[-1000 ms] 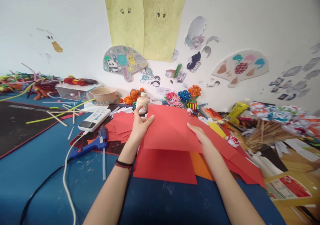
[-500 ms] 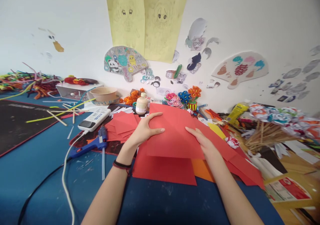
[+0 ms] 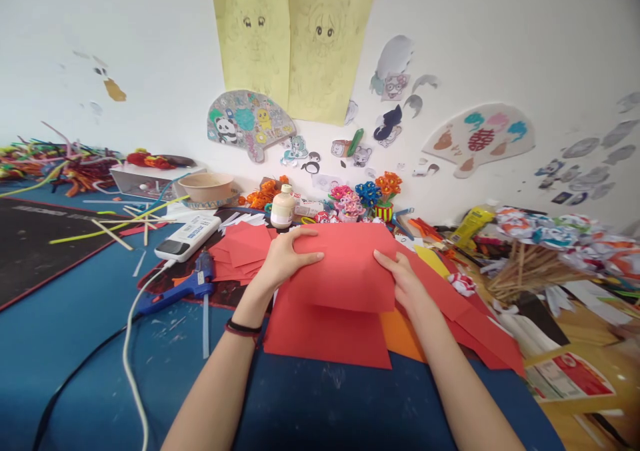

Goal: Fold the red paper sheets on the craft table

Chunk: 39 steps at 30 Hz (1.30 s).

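Note:
A sheet of red paper is held up between my two hands, tilted, with its lower edge above another red sheet on the blue table. My left hand grips its left side, thumb on the near face. At the right side my right hand pinches it, thumb in front and the other fingers hidden behind. Part of an orange sheet shows under my right forearm. More red sheets lie beyond that arm, and a pile of smaller red pieces lies left of my left hand.
A blue glue gun and a white power strip with its cable lie on the left. Behind the paper stand a glue bottle and pipe-cleaner flowers. Wooden sticks with paper flowers lie at right.
The held red sheet has tipped, its top edge dropping lower, so more of the flowers behind shows. My right hand has closed in more firmly at its right edge.

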Available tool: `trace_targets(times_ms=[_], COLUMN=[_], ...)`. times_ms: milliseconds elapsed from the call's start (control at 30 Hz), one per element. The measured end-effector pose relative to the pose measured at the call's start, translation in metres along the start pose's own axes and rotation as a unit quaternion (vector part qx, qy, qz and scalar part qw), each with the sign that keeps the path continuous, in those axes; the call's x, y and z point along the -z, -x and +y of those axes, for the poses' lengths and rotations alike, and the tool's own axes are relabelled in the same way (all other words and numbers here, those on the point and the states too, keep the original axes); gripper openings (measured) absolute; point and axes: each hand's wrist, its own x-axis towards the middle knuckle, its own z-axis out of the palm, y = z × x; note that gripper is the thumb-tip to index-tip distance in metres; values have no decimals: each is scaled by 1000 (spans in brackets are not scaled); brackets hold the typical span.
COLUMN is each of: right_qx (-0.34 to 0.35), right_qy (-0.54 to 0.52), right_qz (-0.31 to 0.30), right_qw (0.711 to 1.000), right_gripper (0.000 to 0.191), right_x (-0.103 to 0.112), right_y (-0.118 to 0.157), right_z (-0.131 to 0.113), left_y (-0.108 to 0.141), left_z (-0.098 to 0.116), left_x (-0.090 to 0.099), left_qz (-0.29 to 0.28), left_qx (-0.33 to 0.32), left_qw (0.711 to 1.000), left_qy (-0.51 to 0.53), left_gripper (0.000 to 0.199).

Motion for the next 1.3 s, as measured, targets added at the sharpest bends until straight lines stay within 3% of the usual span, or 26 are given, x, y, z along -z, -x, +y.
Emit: trace_targets(times_ms=[100, 200, 333, 400, 533, 600, 667, 767, 833, 900, 1000, 1167, 1233, 1300], right_qx=[58, 174, 346, 390, 384, 367, 363, 375, 387, 403, 428, 450, 440, 389], right_qy=[31, 90, 214, 230, 189, 175, 168, 169, 179, 192, 206, 179, 141, 124], right_qz=[5, 32, 134, 134, 90, 104, 129, 148, 145, 137, 123, 106, 99, 68], right_qw=[998, 980, 904, 882, 899, 908, 907, 900, 893, 884, 871, 868, 881, 910], right_gripper=[45, 47, 28, 20, 13, 11, 9, 10, 9, 9, 12, 14, 21, 39], right_x=[-3, -6, -7, -8, -10, -10, -11, -17, -22, -27, -32, -31, -31, -31], right_y=[3, 2, 0, 1, 8, 10, 11, 13, 18, 24, 32, 30, 28, 28], right_z=[-6, -8, -11, -14, -20, -20, -19, -18, -19, -21, -22, -24, -26, -28], left_y=[0, 0, -1, -1, -2, -1, 1, 5, 9, 13, 17, 19, 19, 19], left_z=[1, 3, 3, 1, -4, -6, -4, 6, 15, 23, 29, 30, 31, 33], left_x=[2, 3, 2, 2, 3, 1, -4, -20, -30, -38, -42, -39, -39, -39], left_qz=[29, 57, 63, 53, 25, 23, 64, 147, 117, 55, 3, 16, 33, 41], left_qx=[-12, -16, 14, 19, 12, 13, 6, -78, -167, -228, -265, -274, -268, -256], left_qw=[999, 997, 998, 998, 1000, 997, 984, 934, 914, 908, 908, 918, 923, 929], left_qy=[-31, -40, -25, -9, -13, -67, -168, -315, -352, -348, -323, -285, -274, -264], left_gripper=[47, 41, 43, 44, 43, 45, 48, 49, 48, 49, 40, 23, 24, 27])
